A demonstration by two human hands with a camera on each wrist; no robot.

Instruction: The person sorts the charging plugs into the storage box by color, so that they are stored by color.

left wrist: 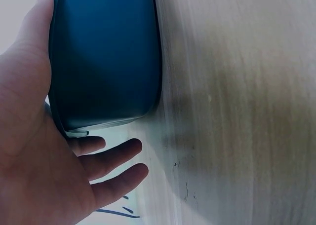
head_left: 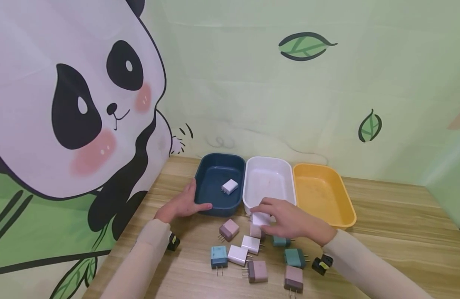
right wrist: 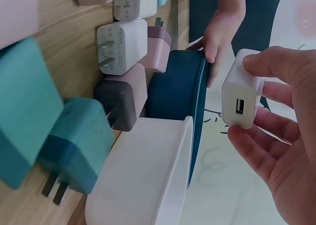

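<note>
My right hand (head_left: 289, 218) pinches a white USB charger (right wrist: 242, 94) between thumb and fingers, its USB port showing in the right wrist view. It hovers by the front edge of the white bin (head_left: 269, 178). At the left, my left hand (head_left: 181, 203) rests on the near-left corner of the dark blue bin (head_left: 213, 180). The left wrist view shows its thumb along the rim and its other fingers stretched out past the wall. Inside the blue bin lies another white charger (head_left: 230, 187).
A yellow bin (head_left: 319, 193) stands right of the white one. In front lie several loose chargers: pink ones (head_left: 258, 272), white ones (head_left: 238, 255), a light blue one (head_left: 218, 255) and teal ones (head_left: 294, 258). Behind the wooden table (head_left: 390, 216) hangs a panda-print cloth (head_left: 230, 74).
</note>
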